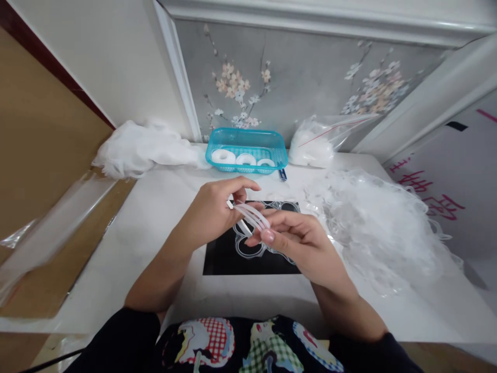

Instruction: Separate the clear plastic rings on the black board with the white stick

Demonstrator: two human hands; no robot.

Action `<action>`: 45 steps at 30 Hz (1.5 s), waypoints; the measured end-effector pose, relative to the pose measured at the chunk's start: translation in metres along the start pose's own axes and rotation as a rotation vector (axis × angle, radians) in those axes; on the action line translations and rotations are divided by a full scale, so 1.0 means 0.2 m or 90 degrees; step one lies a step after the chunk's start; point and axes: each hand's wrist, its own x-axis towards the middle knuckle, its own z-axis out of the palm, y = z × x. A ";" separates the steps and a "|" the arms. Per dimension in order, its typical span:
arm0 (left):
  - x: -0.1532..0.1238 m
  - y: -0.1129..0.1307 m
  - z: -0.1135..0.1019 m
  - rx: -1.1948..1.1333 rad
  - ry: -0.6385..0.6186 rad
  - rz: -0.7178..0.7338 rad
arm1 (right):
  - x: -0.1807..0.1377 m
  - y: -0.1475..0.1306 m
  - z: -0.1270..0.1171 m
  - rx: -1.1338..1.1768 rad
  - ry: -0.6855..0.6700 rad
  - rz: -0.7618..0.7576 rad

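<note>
Between my hands is a small bunch of thin white plastic rings [254, 216], curved and partly see-through. My left hand [217, 207] grips their left end with bent fingers, and a white band shows between its fingers. The right hand [305, 239] pinches the other end between thumb and fingertips. Both hands are over a black mat [221, 259], where several clear ring shapes [248, 247] lie, partly hidden by my fingers.
Behind the mat stands a blue plastic basket [248, 133] with white rolls [223, 156] in it. A large heap of clear rings [384, 233] spreads on the right. White bundled material [143, 147] lies back left, and a filled clear bag [314, 145] leans against the wall.
</note>
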 end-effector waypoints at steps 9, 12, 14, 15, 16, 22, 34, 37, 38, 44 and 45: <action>-0.04 0.07 0.03 0.075 0.103 0.287 | 0.01 0.04 -0.05 0.132 0.010 0.042; -0.05 0.08 0.03 0.109 0.087 0.320 | 0.01 0.03 -0.05 0.160 -0.010 0.037; -0.05 0.08 0.03 0.121 0.073 0.329 | 0.01 0.03 -0.06 0.154 -0.030 0.033; -0.05 0.08 0.03 0.126 0.064 0.336 | 0.01 0.02 -0.06 0.149 -0.043 0.032; -0.04 0.07 0.03 0.129 0.053 0.346 | 0.01 0.02 -0.06 0.147 -0.057 0.030; -0.02 0.03 0.06 0.118 -0.008 0.376 | 0.00 -0.01 -0.08 0.059 -0.134 0.034; -0.01 0.01 0.02 0.094 0.119 0.345 | 0.10 0.00 -0.80 0.262 0.805 -0.239; -0.01 0.01 0.02 0.076 0.123 0.355 | 0.09 0.03 -0.96 0.379 0.803 -0.077; -0.01 0.01 0.03 0.072 0.125 0.358 | 0.08 0.04 -0.97 0.378 0.799 -0.060; -0.01 0.01 0.04 0.080 0.131 0.359 | 0.13 0.08 -0.67 0.206 0.522 -0.103; -0.01 0.01 0.04 0.083 0.131 0.360 | 0.13 0.08 -0.58 0.131 0.405 -0.099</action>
